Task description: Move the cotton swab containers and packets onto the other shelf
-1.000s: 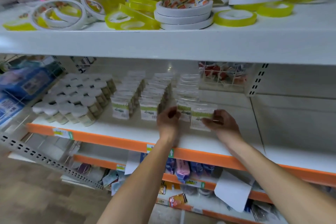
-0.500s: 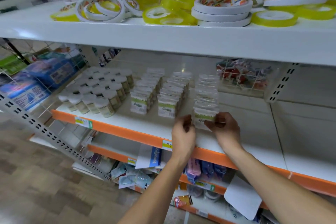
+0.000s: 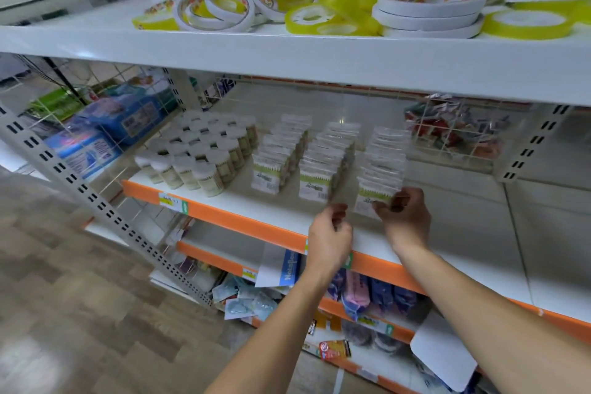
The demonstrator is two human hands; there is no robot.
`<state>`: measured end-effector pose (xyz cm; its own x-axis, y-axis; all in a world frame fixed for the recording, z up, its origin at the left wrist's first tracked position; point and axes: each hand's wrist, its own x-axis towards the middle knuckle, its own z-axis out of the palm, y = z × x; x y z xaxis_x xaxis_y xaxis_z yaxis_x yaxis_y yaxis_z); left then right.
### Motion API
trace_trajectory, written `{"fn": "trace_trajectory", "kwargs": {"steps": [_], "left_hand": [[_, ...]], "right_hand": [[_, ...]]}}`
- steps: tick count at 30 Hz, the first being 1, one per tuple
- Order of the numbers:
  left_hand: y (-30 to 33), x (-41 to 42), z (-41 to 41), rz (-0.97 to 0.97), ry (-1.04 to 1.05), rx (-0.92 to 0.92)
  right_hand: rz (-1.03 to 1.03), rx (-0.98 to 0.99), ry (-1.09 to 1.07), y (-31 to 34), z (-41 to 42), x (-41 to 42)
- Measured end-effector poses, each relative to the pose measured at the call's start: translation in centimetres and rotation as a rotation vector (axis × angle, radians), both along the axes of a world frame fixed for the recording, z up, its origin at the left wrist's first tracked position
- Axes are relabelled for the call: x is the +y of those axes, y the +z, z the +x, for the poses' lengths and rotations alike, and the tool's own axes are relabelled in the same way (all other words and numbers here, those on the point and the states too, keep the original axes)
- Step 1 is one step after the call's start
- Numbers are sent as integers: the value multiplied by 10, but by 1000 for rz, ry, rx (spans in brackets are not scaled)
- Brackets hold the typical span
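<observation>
Right hand, centre right of the frame: fingers curled onto the right edge of the front packet, pinching it at the head of the right-hand row of packets. Left hand, just left of it at frame centre: fingers loosely curled, nothing seen between them, hovering over the front lip of the shelf, close to that same packet; contact with it cannot be told. Both forearms reaching up from the bottom edge.

Further in, on the same white shelf with its orange front strip: middle row of packets and left row of packets, each standing upright one behind another, green-banded fronts facing out. Left of these, a tight block of round cotton swab containers with white lids, standing upright near the shelf's left end. Right part of the shelf bare white.

Behind, at upper right of the shelf bay, a wire basket with red and silver wrappers. At far left, blue packs behind wire mesh.

Above, along the top of the frame, the upper shelf piled with rolls of tape, white and yellow-green.
</observation>
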<state>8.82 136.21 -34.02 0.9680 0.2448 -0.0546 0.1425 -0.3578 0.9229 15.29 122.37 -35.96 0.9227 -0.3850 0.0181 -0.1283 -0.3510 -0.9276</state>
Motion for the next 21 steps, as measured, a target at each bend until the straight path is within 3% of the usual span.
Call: {"fn": "trace_trajectory", "kwargs": {"steps": [6,12,21], "left_hand": [[4,7,2,124,-58,36],[11,18,-5,458,-127,-26],[8,23,-29,772,-194,-101]], "right_hand": [[-26,9,-13,4,-2,8],[-37,45,22,4,-12,8],[-730,26,289,8,-74,-12]]}}
